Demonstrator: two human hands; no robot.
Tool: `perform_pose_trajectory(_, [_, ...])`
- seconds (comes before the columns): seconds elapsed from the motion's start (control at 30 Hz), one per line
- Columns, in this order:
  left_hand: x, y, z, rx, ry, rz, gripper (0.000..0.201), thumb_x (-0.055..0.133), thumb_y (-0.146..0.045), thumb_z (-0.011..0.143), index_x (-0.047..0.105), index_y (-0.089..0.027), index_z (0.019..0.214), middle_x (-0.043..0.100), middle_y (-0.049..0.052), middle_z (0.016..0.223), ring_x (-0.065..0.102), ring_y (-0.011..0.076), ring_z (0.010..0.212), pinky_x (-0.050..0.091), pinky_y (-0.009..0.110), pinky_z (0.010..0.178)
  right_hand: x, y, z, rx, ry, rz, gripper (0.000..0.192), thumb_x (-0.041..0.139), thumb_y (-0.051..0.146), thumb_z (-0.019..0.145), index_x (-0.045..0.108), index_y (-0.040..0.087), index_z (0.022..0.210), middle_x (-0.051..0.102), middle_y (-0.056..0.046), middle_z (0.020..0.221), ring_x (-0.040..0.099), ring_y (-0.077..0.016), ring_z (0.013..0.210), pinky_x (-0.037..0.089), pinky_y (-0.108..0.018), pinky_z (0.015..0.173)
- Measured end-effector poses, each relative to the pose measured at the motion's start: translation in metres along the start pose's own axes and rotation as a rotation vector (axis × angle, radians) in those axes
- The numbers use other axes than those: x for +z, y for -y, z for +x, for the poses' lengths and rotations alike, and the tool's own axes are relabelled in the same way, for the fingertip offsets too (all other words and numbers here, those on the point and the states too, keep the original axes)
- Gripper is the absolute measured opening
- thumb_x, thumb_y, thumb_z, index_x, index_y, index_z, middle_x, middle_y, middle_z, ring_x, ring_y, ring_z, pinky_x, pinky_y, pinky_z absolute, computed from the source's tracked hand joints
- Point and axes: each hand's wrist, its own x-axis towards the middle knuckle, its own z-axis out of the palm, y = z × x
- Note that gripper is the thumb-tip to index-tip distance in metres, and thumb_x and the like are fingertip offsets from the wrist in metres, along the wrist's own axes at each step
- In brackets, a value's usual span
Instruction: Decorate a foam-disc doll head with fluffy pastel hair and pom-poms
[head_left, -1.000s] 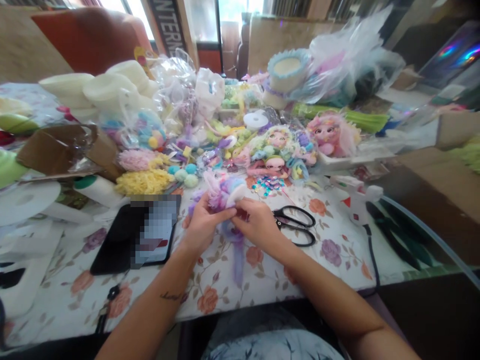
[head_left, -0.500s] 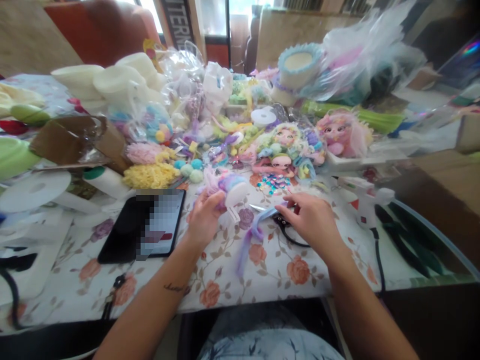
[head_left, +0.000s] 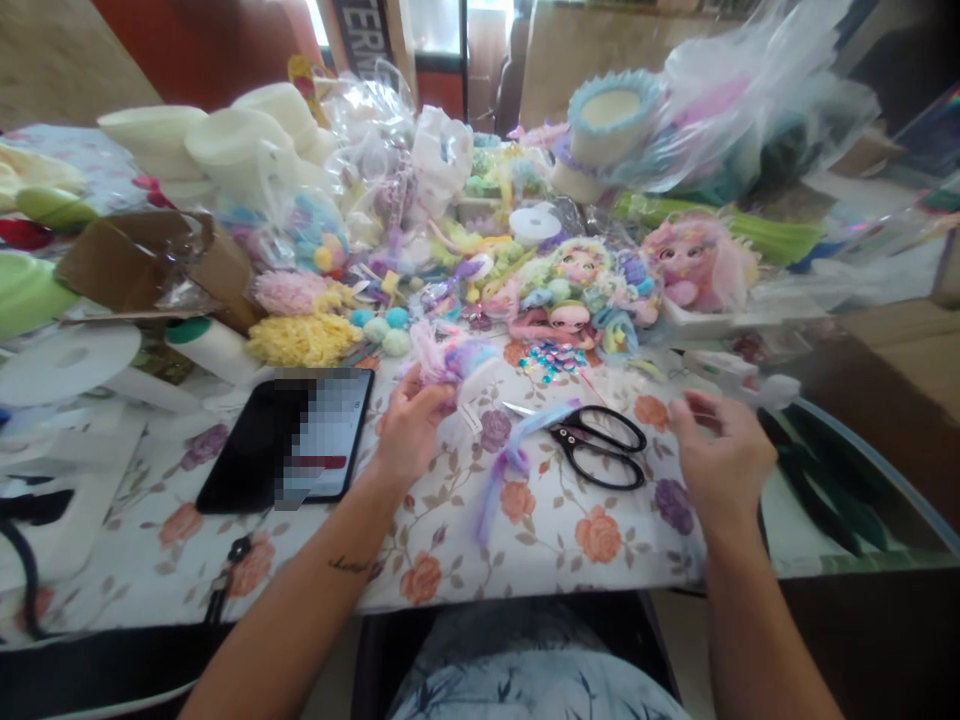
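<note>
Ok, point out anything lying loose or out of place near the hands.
A purple-blue strand of fluff trails loose across the tablecloth, its end lying across the scissors. The left hand holds a fluffy pastel bundle.

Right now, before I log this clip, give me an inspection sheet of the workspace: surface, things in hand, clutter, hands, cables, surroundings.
Surface: table under a floral cloth, crowded toward the back.
Things in hand: pastel tuft doll piece in the left hand; loose purple strand lies on the cloth beside black scissors.
Clutter: phone, yellow fluff, finished dolls, foam bowls, plastic bags.
Hands: left hand grips the doll piece; right hand is at the white glue gun, grip unclear.
Cables: black cord runs off the table edge behind the right hand.
Surroundings: orange chair, window light behind.
</note>
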Motion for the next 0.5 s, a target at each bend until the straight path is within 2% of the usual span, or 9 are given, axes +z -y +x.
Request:
perform_pose_trajectory(0.13, [0.002,-0.003,-0.001,-0.006,0.012,-0.062,0.016,0.078,-0.015,0.051,0.065,-0.02,0.06,0.064,-0.004,0.06,0.057,0.0105,0.058,0.051,0.022,0.055,-0.014,-0.035,-0.004,0.012,-0.174,-0.146,0.03,0.059,0.033,0.085,0.073,0.012,0.1,0.073,-0.017,0.095,0.067,-0.0285,0.084,0.055,-0.045,0.082])
perform_pose_trajectory(0.3, [0.003,-0.006,0.0,-0.032,0.05,-0.127,0.02,0.086,-0.029,0.06,0.071,-0.023,0.071,0.069,-0.003,0.072,0.06,0.0129,0.065,0.053,0.024,0.053,-0.024,-0.052,-0.009,0.082,-0.299,-0.207,0.037,0.057,0.033,0.081,0.072,0.009,0.104,0.07,-0.018,0.099,0.065,-0.0309,0.093,0.053,-0.05,0.088])
perform_pose_trajectory(0.4, [0.0,-0.004,0.003,-0.035,0.04,-0.093,0.022,0.088,-0.027,0.061,0.072,-0.023,0.075,0.072,-0.003,0.079,0.061,0.0136,0.068,0.054,0.024,0.054,-0.025,-0.058,-0.006,0.175,-0.282,-0.233,0.048,0.055,0.038,0.079,0.07,0.005,0.11,0.068,-0.022,0.104,0.063,-0.031,0.096,0.053,-0.047,0.087])
perform_pose_trajectory(0.5, [-0.005,0.0,0.006,-0.02,0.074,-0.049,0.019,0.085,-0.026,0.066,0.072,-0.023,0.079,0.071,-0.002,0.079,0.062,0.013,0.068,0.054,0.023,0.057,-0.026,-0.065,0.004,0.302,-0.138,-0.235,0.052,0.056,0.045,0.075,0.067,0.007,0.109,0.069,-0.02,0.1,0.064,-0.0294,0.086,0.053,-0.045,0.081])
